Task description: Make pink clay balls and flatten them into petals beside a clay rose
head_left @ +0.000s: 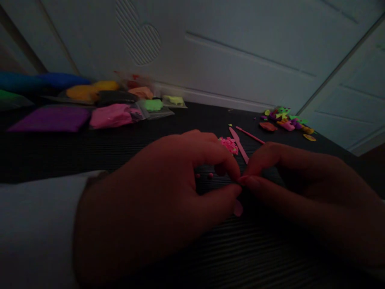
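A small piece of pink modelling clay point(246, 179) is pinched between the fingertips of my left hand point(174, 188) and my right hand point(303, 184), which meet above the dark table. Just under my left thumb, a flat pale pink piece point(238, 208) lies on the surface. Small pink balls point(211, 176) show through the gap between my left thumb and fingers. Beyond the fingertips sits a pink ruffled clay flower point(229, 145), partly hidden by my left hand. A pink plastic knife point(239, 144) and a thin pink stick tool point(250, 134) lie close to my right fingers.
Bags of coloured clay line the back left, among them purple point(54, 119), pink point(112, 115) and light green point(153, 105). A pile of small colourful clay pieces point(287, 122) is at the back right. White panelling point(228, 52) rises behind the dark ribbed table point(192, 261).
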Tool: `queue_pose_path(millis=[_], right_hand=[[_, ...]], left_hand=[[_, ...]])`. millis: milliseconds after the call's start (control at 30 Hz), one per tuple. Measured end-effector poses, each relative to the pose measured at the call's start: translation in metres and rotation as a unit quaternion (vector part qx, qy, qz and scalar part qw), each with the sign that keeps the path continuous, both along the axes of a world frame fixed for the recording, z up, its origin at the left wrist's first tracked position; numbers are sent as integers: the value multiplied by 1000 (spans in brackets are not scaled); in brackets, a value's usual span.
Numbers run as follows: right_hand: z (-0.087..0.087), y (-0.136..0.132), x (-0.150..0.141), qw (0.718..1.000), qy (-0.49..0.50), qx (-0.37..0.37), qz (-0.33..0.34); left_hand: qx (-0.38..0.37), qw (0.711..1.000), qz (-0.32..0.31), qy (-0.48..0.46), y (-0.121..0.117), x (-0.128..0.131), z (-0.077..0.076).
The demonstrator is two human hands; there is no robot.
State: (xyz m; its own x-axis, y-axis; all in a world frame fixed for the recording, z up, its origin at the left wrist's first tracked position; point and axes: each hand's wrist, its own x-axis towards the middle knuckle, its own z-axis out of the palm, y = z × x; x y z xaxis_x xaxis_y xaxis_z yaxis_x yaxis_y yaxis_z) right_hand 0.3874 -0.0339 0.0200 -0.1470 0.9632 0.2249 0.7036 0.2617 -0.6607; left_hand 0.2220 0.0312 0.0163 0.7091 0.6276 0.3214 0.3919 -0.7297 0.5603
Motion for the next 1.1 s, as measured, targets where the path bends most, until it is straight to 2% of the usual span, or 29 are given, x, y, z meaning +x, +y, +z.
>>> queue_pose_path(millis=[300,533,700,900,1000,1100], right_hand=[[0,0,-3,998,67,-1,-3],[1,0,-4,996,79,-24,-19],[2,0,-3,998,60,-5,-6],[1,1,-2,998,55,-30,-10],[-1,1,-1,998,67,-13,-9],[-2,0,-1,998,69,-10,-6]], left_hand=[[27,999,-35,-27,8,-2,-3],[16,999,-21,-28,5,0,-1],[-10,999,-18,-27,1,0,3],[7,1000,-10,-12,4,-1,-2],[22,999,-16,-23,4,-1,-2],[-2,1000,-3,-15,1,-1,2]])
